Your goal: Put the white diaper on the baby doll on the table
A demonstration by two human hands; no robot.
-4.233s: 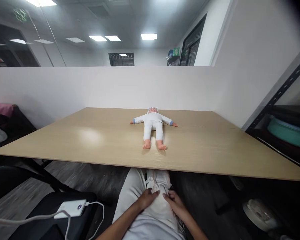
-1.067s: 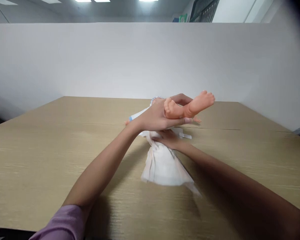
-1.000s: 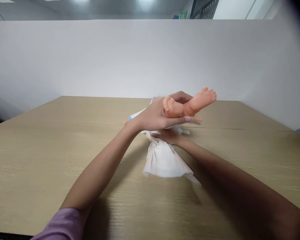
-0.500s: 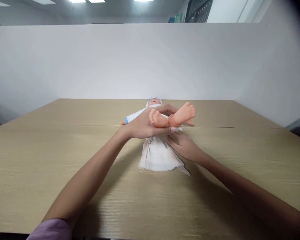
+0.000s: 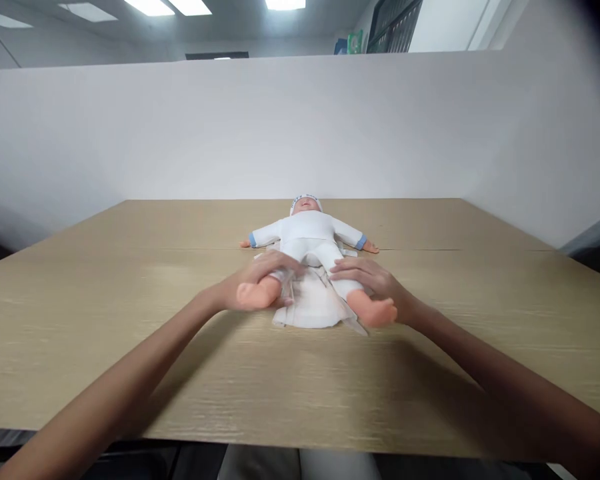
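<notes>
A baby doll (image 5: 307, 228) in a white suit with blue cuffs lies on its back, head away from me, arms spread and legs apart. My left hand (image 5: 253, 280) is wrapped round the doll's leg on the left, the bare foot poking out toward me; this hand is slightly blurred. On the other side, my right hand (image 5: 380, 283) curves over the right-hand leg from outside, fingers across the white cloth, thumb hidden. Under the doll's bottom and between its legs a white diaper (image 5: 314, 303) is spread out, its near end toward me.
The wooden table (image 5: 300, 387) extends under everything. A white partition (image 5: 300, 127) closes off the far side and continues at the right. Below the near table edge my lap (image 5: 300, 463) shows.
The doll's feet were held raised together in my left hand; now the legs are lowered and apart. My right hand has moved from beside the diaper onto the right-hand leg.
</notes>
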